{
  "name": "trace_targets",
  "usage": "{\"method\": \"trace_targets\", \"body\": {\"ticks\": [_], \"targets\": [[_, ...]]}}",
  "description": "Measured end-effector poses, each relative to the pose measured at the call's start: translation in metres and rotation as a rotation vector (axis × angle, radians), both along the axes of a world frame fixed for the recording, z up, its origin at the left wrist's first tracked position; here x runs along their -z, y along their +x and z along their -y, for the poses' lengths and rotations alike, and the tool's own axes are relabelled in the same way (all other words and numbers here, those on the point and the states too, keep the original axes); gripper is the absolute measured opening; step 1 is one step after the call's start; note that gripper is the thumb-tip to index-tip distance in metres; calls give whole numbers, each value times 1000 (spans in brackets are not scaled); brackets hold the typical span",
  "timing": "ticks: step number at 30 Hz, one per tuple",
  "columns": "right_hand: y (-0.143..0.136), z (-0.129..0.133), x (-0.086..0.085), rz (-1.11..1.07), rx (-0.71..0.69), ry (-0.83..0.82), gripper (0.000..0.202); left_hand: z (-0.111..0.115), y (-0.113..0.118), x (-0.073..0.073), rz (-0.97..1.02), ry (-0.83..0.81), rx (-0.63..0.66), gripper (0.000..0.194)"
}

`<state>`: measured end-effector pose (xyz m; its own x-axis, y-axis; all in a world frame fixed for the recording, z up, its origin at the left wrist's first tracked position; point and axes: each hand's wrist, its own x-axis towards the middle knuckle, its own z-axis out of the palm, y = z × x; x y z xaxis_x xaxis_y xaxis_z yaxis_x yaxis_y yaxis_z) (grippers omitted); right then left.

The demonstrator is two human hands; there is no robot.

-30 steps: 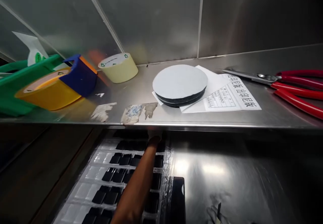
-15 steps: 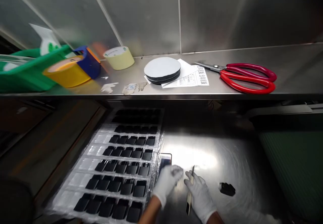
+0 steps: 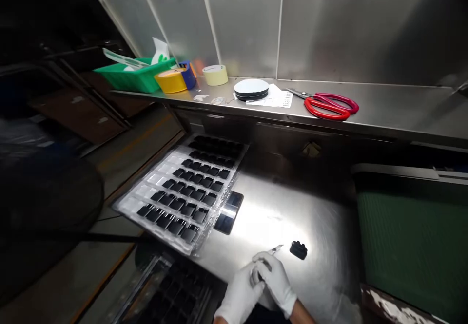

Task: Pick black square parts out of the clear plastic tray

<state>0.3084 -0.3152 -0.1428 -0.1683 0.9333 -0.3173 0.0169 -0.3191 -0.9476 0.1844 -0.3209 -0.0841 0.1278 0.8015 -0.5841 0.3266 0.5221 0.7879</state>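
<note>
A clear moulded plastic tray (image 3: 146, 202) holds rows of flat black square parts (image 3: 190, 187), while both white-gloved hands, left hand (image 3: 239, 295) and right hand (image 3: 275, 282), pinch slim metal tweezers (image 3: 272, 251) near a small black block (image 3: 298, 250).

Red scissors (image 3: 331, 108), green bin (image 3: 136, 74), yellow tape roll (image 3: 170, 81), white-gloved hands.

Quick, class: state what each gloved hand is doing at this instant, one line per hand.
Left hand: closed against the right hand; what it holds cannot be told.
Right hand: shut on the tweezers, tip toward the small black part.
</note>
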Motion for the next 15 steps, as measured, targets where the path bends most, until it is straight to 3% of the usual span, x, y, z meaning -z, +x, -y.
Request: {"method": "trace_targets", "body": {"ticks": [5,7,8,11,13,15], "targets": [[37,32,-9,155,-34,133,20,7,4,-12,137,21,2,21],[51,50,-9,154,-57,195,26,-8,13,-4,124,109,-19,14],[58,57,-8,146,-46,205,38,-20,21,4,106,151,-13,22],[85,70,-3,161,108,142,68,-63,57,30,36,243,102,56],[101,74,-5,187,270,42,83,-84,85,37,-4,291,222,54],[110,77,-13,184,431,-107,83,-89,111,27,-30,335,346,43]]}}
